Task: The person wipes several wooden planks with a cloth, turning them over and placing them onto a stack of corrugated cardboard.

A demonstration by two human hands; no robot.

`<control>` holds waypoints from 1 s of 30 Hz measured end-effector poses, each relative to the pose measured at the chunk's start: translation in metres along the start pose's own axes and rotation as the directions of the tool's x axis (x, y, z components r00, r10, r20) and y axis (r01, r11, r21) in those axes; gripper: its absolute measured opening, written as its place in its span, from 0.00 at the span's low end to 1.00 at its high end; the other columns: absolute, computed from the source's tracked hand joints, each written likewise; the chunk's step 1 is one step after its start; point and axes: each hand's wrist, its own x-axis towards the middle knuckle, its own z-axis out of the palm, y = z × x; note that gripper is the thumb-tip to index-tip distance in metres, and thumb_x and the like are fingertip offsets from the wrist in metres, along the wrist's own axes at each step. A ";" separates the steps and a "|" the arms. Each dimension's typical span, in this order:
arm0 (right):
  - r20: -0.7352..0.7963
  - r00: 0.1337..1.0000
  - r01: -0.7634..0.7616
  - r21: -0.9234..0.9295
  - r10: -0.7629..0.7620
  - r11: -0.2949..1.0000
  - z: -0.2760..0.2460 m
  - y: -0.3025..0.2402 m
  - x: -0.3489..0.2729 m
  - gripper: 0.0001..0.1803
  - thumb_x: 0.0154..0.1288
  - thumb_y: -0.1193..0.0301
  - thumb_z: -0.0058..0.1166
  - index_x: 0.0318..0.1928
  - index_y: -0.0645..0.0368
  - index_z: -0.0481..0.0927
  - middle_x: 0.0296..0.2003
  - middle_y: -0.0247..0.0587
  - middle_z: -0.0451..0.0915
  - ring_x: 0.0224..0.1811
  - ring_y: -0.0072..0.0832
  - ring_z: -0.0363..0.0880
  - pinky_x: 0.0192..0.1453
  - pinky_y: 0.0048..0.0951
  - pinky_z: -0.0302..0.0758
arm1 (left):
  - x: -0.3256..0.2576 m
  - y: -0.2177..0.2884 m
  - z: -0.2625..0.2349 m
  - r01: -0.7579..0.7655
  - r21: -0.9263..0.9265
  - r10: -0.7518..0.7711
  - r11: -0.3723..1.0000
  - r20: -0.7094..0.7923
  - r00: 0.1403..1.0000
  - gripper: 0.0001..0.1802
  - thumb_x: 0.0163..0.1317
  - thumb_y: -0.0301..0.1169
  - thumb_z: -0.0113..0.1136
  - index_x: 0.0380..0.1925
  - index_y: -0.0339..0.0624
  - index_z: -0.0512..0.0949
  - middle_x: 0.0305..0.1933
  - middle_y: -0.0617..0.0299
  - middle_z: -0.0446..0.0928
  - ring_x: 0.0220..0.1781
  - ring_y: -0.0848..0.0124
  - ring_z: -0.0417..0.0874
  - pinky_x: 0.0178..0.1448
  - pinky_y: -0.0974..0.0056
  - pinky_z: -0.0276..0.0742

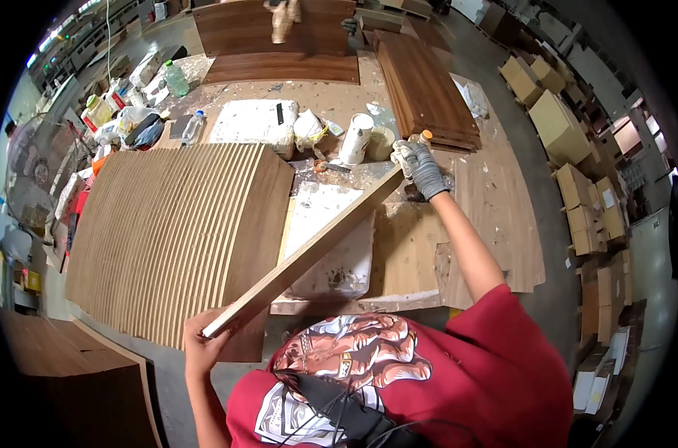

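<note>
My bare left hand (pixel 204 340) is curled round the near left end of a long brown wooden board (pixel 308 257) slanting before me; my grey-gloved right hand (pixel 427 175) bunches an off-white cloth (pixel 401 155) at its far right end. Steady, even strokes along the edge seem best.

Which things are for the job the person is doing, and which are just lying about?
Part of the job, it seems:
wooden board, one end in the left hand
pale cloth in the gloved right hand
stack of similar boards, probably

Just lying or standing about, I think:
green bottle
cardboard boxes at the right
fan at the left
</note>
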 end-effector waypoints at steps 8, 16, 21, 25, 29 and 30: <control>-0.006 0.979 0.178 -0.461 -0.204 0.869 0.000 -0.010 -0.006 0.14 0.70 0.76 0.42 0.52 0.63 0.78 0.49 0.46 0.81 0.53 0.35 0.78 0.64 0.32 0.72 | 0.032 0.099 0.032 -0.075 0.734 -0.096 0.675 0.188 0.978 0.20 0.65 0.42 0.61 0.47 0.37 0.81 0.36 0.47 0.84 0.37 0.56 0.87 0.42 0.59 0.81; 0.058 0.937 0.295 -0.657 -0.344 0.693 0.084 -0.124 -0.080 0.16 0.70 0.64 0.43 0.51 0.52 0.79 0.48 0.42 0.81 0.60 0.39 0.73 0.72 0.46 0.59 | 0.041 0.082 0.078 -0.042 0.759 -0.100 0.650 0.140 0.985 0.23 0.73 0.48 0.45 0.38 0.40 0.78 0.29 0.40 0.79 0.34 0.40 0.80 0.37 0.42 0.74; 0.218 0.917 0.398 -0.564 -0.335 0.723 0.139 -0.223 -0.165 0.22 0.63 0.68 0.49 0.58 0.56 0.74 0.58 0.48 0.73 0.68 0.46 0.63 0.76 0.51 0.48 | 0.043 0.086 0.080 -0.005 0.714 -0.144 0.700 0.148 0.978 0.20 0.72 0.45 0.48 0.42 0.38 0.80 0.32 0.38 0.79 0.37 0.40 0.80 0.38 0.46 0.75; 0.304 0.920 0.388 -0.605 -0.248 0.695 0.122 -0.208 -0.167 0.24 0.70 0.62 0.43 0.65 0.48 0.70 0.70 0.44 0.61 0.76 0.41 0.52 0.79 0.51 0.40 | 0.032 0.091 0.087 -0.027 0.692 -0.067 0.722 0.109 0.992 0.20 0.72 0.45 0.49 0.41 0.40 0.80 0.31 0.39 0.79 0.36 0.40 0.80 0.37 0.46 0.74; 0.234 0.923 0.380 -0.690 -0.306 0.617 0.087 -0.155 -0.108 0.23 0.67 0.61 0.50 0.62 0.45 0.72 0.71 0.42 0.60 0.76 0.43 0.51 0.78 0.53 0.43 | 0.031 0.092 0.082 -0.011 0.750 -0.071 0.661 0.078 0.994 0.19 0.72 0.46 0.48 0.44 0.44 0.80 0.32 0.43 0.81 0.34 0.43 0.81 0.37 0.46 0.75; 0.203 0.955 0.297 -0.702 -0.219 0.647 0.072 -0.139 -0.093 0.24 0.68 0.59 0.49 0.64 0.42 0.71 0.72 0.41 0.59 0.77 0.43 0.50 0.78 0.53 0.42 | 0.033 0.094 0.083 -0.021 0.752 -0.059 0.659 0.079 0.995 0.19 0.72 0.46 0.48 0.43 0.43 0.80 0.32 0.43 0.81 0.34 0.43 0.81 0.37 0.46 0.75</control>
